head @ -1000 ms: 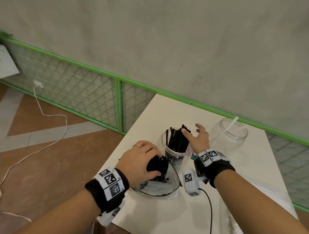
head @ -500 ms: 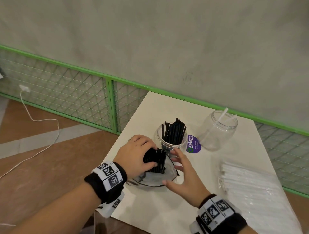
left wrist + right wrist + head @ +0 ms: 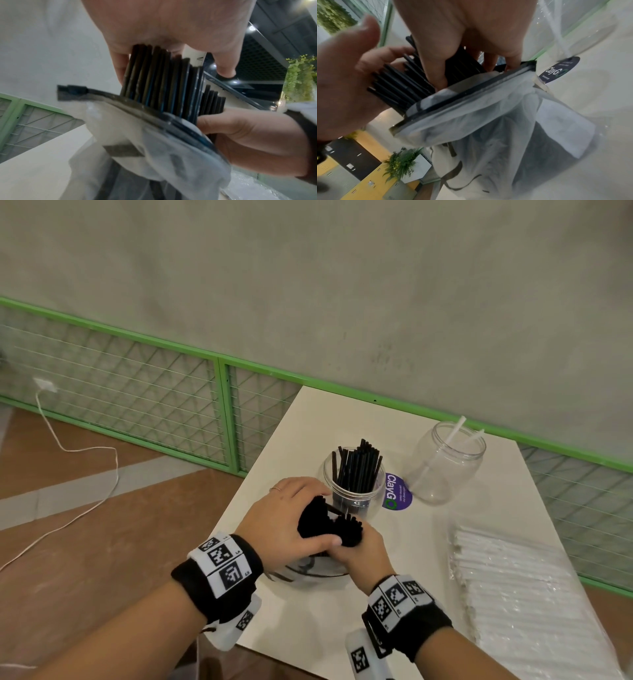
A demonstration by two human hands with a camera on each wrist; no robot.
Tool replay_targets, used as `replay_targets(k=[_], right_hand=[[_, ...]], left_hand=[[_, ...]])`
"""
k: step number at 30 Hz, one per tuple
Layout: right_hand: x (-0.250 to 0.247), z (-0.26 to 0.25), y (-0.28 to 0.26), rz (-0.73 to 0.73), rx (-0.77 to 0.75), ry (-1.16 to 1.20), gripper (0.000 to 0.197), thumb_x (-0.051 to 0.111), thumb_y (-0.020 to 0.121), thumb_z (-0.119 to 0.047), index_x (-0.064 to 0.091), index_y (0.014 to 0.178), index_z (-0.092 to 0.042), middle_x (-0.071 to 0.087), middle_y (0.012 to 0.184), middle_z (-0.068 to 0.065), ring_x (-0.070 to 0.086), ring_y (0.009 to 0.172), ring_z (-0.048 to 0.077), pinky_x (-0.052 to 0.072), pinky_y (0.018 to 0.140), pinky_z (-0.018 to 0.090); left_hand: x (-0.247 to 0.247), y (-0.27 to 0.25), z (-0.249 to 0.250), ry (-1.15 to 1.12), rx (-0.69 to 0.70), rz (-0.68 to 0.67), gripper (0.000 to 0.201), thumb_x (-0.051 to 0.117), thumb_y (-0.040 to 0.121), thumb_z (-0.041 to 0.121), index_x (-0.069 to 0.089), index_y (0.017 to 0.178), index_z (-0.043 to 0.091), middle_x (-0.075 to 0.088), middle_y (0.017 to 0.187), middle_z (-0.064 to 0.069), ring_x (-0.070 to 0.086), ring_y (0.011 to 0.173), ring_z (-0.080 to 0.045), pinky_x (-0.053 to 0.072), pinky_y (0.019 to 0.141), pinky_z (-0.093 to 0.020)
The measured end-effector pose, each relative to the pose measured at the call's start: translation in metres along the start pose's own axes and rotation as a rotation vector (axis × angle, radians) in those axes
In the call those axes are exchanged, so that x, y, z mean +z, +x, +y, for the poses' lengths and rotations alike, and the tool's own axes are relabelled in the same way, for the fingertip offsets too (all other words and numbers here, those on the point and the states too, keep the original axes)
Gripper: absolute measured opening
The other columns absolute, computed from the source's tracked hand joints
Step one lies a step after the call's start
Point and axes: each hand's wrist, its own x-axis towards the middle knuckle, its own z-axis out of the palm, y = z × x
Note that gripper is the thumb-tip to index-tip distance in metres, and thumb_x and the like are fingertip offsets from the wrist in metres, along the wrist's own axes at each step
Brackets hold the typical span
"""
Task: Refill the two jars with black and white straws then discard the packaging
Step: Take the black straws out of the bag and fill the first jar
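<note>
A bundle of black straws (image 3: 317,520) sticks out of a clear zip bag (image 3: 310,571) standing at the table's near left. My left hand (image 3: 301,517) grips the left part of the bundle from above. My right hand (image 3: 354,542) grips the right part of the straws (image 3: 399,86), splitting the bundle in two. In the left wrist view the straws (image 3: 159,81) rise from the bag's black zip rim (image 3: 130,102). Just behind stands a clear jar (image 3: 354,491) part-filled with black straws. Further right is a second jar (image 3: 445,467) with two white straws. The bag's lower part is hidden by my hands.
A sealed pack of white straws (image 3: 513,587) lies at the table's right side. A purple round sticker (image 3: 395,491) sits between the jars. The white table (image 3: 325,422) ends at a green mesh railing (image 3: 226,412) on the left and back. A white cable (image 3: 78,450) crosses the floor.
My right hand left the black-straw jar, came back to the bag and now grips part of the bundle beside my left hand. The left hand kept its hold.
</note>
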Motion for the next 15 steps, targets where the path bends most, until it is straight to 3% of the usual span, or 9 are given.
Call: replay_targets(k=[4, 7, 11, 13, 15], right_hand=[[-0.005, 0.006, 0.007, -0.031, 0.032, -0.044, 0.037, 0.076, 0.06, -0.03, 0.068, 0.093, -0.016, 0.071, 0.085, -0.003, 0.065, 0.079, 0.005, 0.048, 0.072, 0.021], [-0.008, 0.007, 0.009, -0.069, 0.011, -0.065, 0.025, 0.078, 0.065, -0.023, 0.064, 0.085, -0.017, 0.068, 0.078, -0.004, 0.061, 0.072, 0.002, 0.047, 0.067, 0.019], [-0.02, -0.003, 0.009, -0.064, -0.03, -0.021, 0.023, 0.079, 0.071, -0.014, 0.064, 0.088, -0.01, 0.068, 0.084, 0.005, 0.064, 0.081, 0.014, 0.051, 0.074, 0.023], [-0.027, -0.013, 0.009, -0.066, -0.061, 0.024, 0.025, 0.078, 0.071, -0.021, 0.064, 0.086, -0.005, 0.066, 0.082, 0.009, 0.062, 0.081, 0.017, 0.05, 0.074, 0.023], [-0.034, -0.026, 0.007, -0.08, -0.071, 0.059, 0.027, 0.077, 0.071, -0.025, 0.063, 0.081, -0.004, 0.065, 0.076, 0.006, 0.061, 0.077, 0.014, 0.049, 0.072, 0.025]], left_hand=[[-0.003, -0.01, -0.011, 0.034, -0.062, -0.004, 0.085, 0.066, 0.063, 0.071, 0.037, 0.136, 0.04, 0.035, 0.143, 0.018, 0.033, 0.129, -0.006, 0.028, 0.104, -0.024], [0.005, -0.012, -0.014, 0.006, -0.094, -0.013, 0.081, 0.065, 0.062, 0.069, 0.037, 0.133, 0.044, 0.032, 0.14, 0.024, 0.039, 0.123, -0.005, 0.037, 0.102, -0.027], [0.012, -0.01, -0.013, 0.021, -0.101, 0.044, 0.073, 0.068, 0.065, 0.061, 0.041, 0.13, 0.043, 0.035, 0.136, 0.022, 0.045, 0.116, -0.006, 0.045, 0.094, -0.029], [0.013, -0.01, -0.014, 0.03, -0.096, 0.043, 0.072, 0.069, 0.066, 0.058, 0.041, 0.13, 0.042, 0.034, 0.136, 0.021, 0.046, 0.115, -0.007, 0.045, 0.093, -0.028], [0.014, -0.01, -0.014, 0.033, -0.095, 0.031, 0.071, 0.069, 0.067, 0.057, 0.04, 0.131, 0.042, 0.033, 0.136, 0.022, 0.045, 0.115, -0.007, 0.044, 0.092, -0.027]])
